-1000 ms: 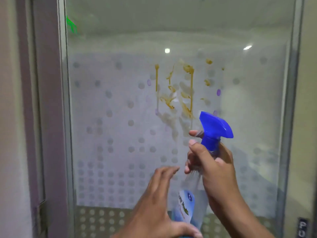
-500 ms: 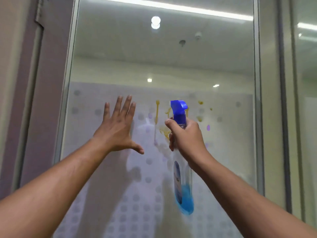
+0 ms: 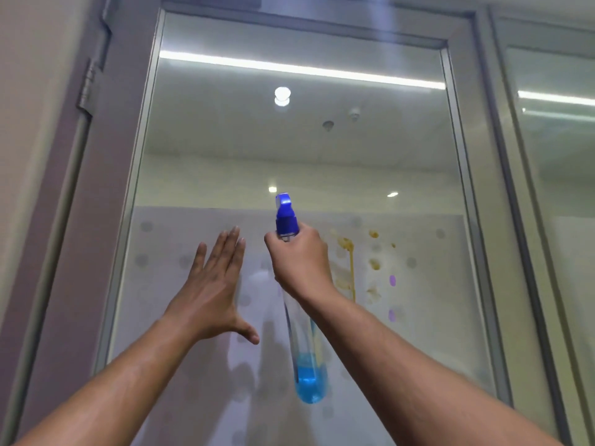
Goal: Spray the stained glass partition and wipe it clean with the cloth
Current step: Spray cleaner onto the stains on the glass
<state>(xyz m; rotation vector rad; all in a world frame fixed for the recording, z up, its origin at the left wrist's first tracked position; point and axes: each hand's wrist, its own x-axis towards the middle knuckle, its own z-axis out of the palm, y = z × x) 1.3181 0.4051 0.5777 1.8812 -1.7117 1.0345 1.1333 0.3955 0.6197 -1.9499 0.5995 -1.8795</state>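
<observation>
A glass partition (image 3: 289, 156) with a frosted, dotted lower half fills the view. Brown-yellow stains (image 3: 349, 268) run down the frosted part, right of centre. My right hand (image 3: 299, 259) is shut on a clear spray bottle (image 3: 309, 375) with a blue nozzle and a little blue liquid at its bottom; the nozzle points at the glass, left of the stains. My left hand (image 3: 212, 284) is open, fingers spread, flat near or against the glass to the left of the bottle. No cloth is in view.
A grey metal frame (image 3: 467, 188) borders the pane, with a second glass panel (image 3: 563, 220) to the right. A door frame with a hinge (image 3: 87, 88) and a plain wall stand on the left. Ceiling lights reflect in the upper glass.
The view has tilted upward. My left hand rose from low near the bottle and spread against the glass. My right hand lifted the bottle and shifted it left of the stains.
</observation>
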